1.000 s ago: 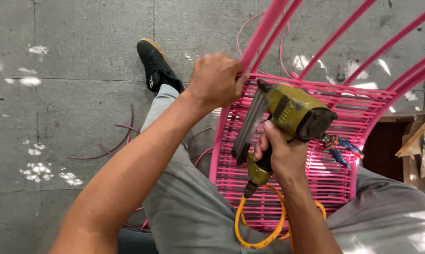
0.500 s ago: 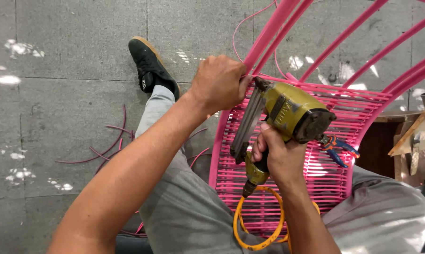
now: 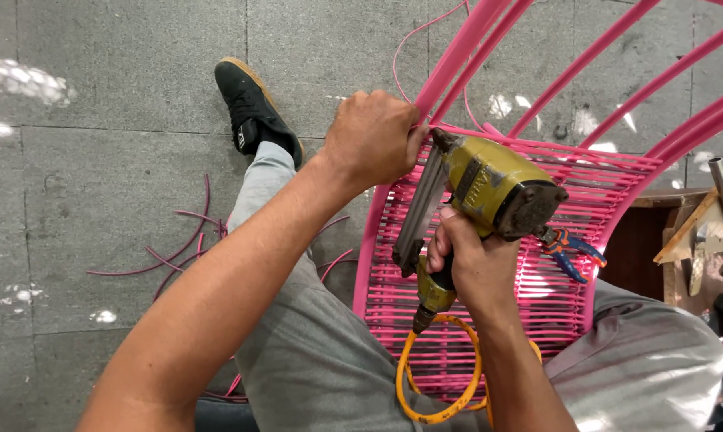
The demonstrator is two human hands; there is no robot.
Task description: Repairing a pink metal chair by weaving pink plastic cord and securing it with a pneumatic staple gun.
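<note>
Nail gun (image 3: 489, 192) unmoved — nose beside left hand (image 3: 373, 140) fingers.

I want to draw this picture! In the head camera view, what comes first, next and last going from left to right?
Loose pink cord scraps on the floor → black shoe → left hand gripping the pink chair frame → yellow nail gun in the right hand → blue-handled pliers → wooden pieces.
</note>
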